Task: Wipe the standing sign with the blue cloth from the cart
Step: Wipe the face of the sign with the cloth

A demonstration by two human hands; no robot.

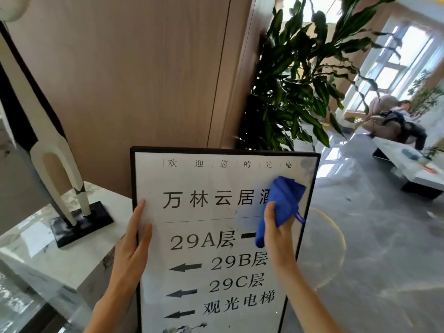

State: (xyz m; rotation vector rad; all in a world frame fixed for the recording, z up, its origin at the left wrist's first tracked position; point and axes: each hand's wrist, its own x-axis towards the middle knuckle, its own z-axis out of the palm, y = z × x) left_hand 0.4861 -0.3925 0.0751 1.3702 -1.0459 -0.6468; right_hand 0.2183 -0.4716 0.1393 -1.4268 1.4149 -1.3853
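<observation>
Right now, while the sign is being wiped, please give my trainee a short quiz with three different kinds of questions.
1. True or false: the blue cloth is in the left hand.
2. Which thing stands left of the standing sign? A) plant B) sculpture C) sofa
3. Fill in: the left hand steadies the sign at its ____ edge.

Key: 1 false, the right hand holds it. 2 B, the sculpture; the plant is behind. 3 left.
</observation>
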